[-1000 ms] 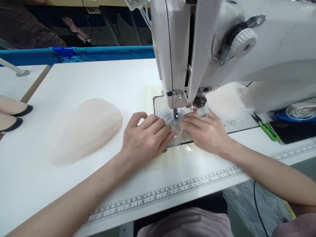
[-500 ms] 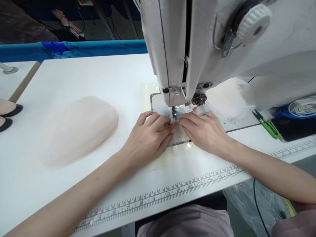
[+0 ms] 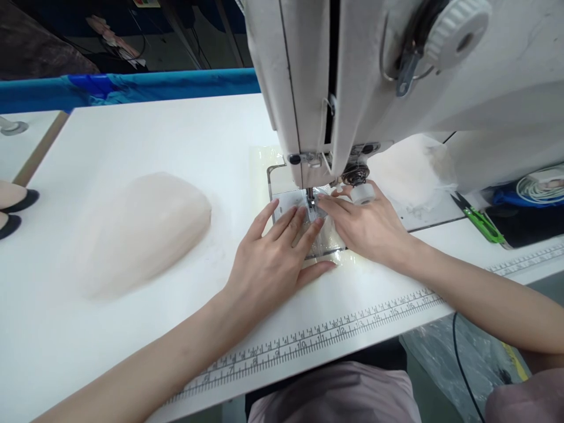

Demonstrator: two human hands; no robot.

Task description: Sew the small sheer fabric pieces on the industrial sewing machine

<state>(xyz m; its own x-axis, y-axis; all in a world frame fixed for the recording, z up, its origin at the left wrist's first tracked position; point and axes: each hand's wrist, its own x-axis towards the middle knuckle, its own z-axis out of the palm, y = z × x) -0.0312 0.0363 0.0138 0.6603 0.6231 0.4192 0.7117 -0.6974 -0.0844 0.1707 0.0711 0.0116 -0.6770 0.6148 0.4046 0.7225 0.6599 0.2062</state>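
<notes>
My left hand (image 3: 275, 255) lies flat with its fingers spread, the tips at the left and front of the presser foot (image 3: 311, 202) on the sewing machine's metal needle plate (image 3: 282, 200). Close on the foot's right side is my right hand (image 3: 363, 220), its fingers bent and pressed together, thumb side hidden. A thin see-through piece (image 3: 325, 235) shows between the hands, shiny and hard to make out. What the right fingertips pinch, if anything, is too small to tell. The sewing machine head (image 3: 308, 88) stands right above both hands.
A sheer pale beige cup-shaped piece (image 3: 154, 235) lies on the white table at left. Another pale piece (image 3: 409, 170) sits behind my right hand. Green thread snips (image 3: 482, 223) lie beside a dark phone-like slab (image 3: 529, 220). A printed ruler (image 3: 299, 346) runs along the front edge.
My left hand has opened from bent, gathered fingers to a flat spread and shifted slightly right and toward the front. My right hand stays by the presser foot, nearly unmoved.
</notes>
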